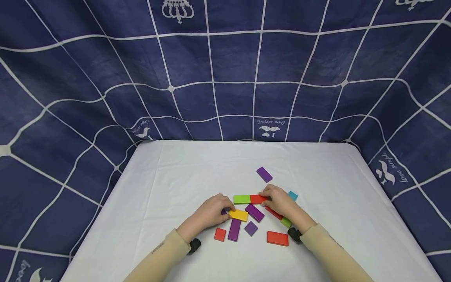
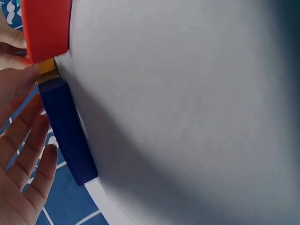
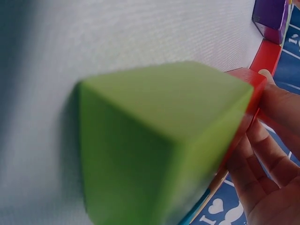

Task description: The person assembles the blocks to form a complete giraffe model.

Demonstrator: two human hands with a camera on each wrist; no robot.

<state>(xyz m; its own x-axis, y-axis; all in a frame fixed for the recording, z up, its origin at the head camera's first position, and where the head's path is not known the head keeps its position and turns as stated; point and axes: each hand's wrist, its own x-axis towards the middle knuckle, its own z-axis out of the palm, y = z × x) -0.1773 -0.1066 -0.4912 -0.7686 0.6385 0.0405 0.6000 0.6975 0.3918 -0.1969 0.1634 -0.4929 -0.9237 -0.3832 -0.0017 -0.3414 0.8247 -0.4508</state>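
My left hand (image 1: 211,211) pinches the left end of a yellow block (image 1: 239,215) between thumb and fingers. A dark purple block (image 1: 224,211) is partly hidden under that hand. The right hand (image 1: 282,203) holds the right end of a red block (image 1: 257,199), which lies end to end with a light green block (image 1: 241,199). Below this pair a purple block (image 1: 254,212) slants beside the yellow one. Another red block (image 1: 273,212) and a green block (image 1: 285,222) run diagonally under the right hand; the green one looms large in the right wrist view.
Nearer the person lie a long purple block (image 1: 234,230), a purple square (image 1: 251,228), a red square (image 1: 220,234) and a red rectangle (image 1: 277,238). A blue block (image 1: 293,195) shows behind the right hand. Farther back is a purple block (image 1: 264,174) on the white tablecloth (image 1: 190,168).
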